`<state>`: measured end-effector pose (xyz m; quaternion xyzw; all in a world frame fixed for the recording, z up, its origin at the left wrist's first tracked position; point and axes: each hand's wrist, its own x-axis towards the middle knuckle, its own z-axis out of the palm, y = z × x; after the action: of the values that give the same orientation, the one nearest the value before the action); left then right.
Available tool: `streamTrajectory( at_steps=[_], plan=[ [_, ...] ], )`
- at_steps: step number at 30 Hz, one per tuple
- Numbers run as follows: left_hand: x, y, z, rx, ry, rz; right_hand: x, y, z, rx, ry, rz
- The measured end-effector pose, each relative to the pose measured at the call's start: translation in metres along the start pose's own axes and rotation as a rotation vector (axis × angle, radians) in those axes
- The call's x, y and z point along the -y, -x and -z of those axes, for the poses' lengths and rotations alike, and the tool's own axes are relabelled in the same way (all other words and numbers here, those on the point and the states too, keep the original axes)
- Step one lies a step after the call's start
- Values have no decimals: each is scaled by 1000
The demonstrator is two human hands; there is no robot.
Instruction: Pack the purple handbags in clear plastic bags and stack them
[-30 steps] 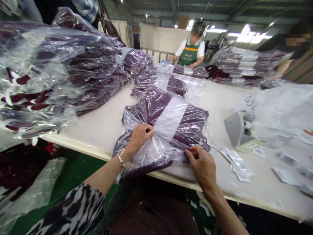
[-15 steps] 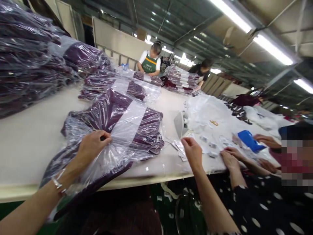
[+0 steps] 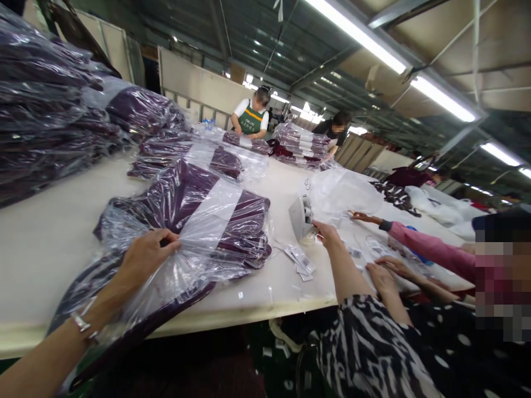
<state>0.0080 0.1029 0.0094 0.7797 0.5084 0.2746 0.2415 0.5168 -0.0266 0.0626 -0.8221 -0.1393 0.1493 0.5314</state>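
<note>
Left hand: the left hand [image 3: 143,257] pinches the clear plastic of the bagged purple garment [image 3: 186,221], thumb and fingers closed on a fold of film near the bag's open end; a bracelet [image 3: 81,322] sits on the wrist.
Bagged garment: it lies flat on the pale table [image 3: 45,249], stretching away from the pinch toward the far side, with its near end hanging over the table edge below the wrist.
White band: a white strip [image 3: 215,213] crosses the bag just beyond the left fingertips.
Right hand: the right hand [image 3: 327,233] reaches out to the right, well apart from the bag, with its fingers at the base of a small grey device [image 3: 301,218]; the fingers look curled, but I cannot tell from this angle whether they hold anything.
Tags: small paper tags [image 3: 301,260] lie on the table just short of the right hand, between it and the bag.
Loose plastic: a heap of empty clear bags [image 3: 344,190] rises just beyond the right hand and the device.
Stacks: piles of bagged purple garments [image 3: 50,110] stand well to the left of the left hand, and more [image 3: 182,146] lie past the held bag.
Neighbour: beside the right arm, another person's hands [image 3: 384,276] rest on the table, and a pink sleeve [image 3: 427,249] reaches in further out.
Far end: two people [image 3: 251,116] work at more bagged stacks [image 3: 301,143].
</note>
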Motion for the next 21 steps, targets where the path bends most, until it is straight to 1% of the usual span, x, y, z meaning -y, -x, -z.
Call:
streamTrajectory(
  at_steps=[3, 6, 8, 11, 14, 16, 17, 19, 21],
  plan=[
    [-2, 1, 0, -7, 1, 16, -1, 3, 2, -66, -94, 31],
    [-2, 1, 0, 3, 8, 20, -12, 14, 8, -111, -151, 42],
    [0, 0, -1, 0, 7, 14, -25, 24, 11, -101, -163, 0],
    [5, -1, -4, -21, 8, 8, -47, 42, 19, -52, -154, -84],
    [6, 3, -6, -36, 8, -20, -57, 57, 31, 3, -116, -115],
    [4, 6, -7, -52, 25, -60, -49, 68, 32, 111, -104, -65],
    [4, 7, -7, -62, 36, -77, -39, 76, 27, 204, -103, -16],
    [3, 8, -8, -89, 39, -86, -9, 107, 6, 475, -78, 115],
    [3, 7, -9, -100, 28, -70, 29, 158, -26, 851, 16, 260]
  ],
)
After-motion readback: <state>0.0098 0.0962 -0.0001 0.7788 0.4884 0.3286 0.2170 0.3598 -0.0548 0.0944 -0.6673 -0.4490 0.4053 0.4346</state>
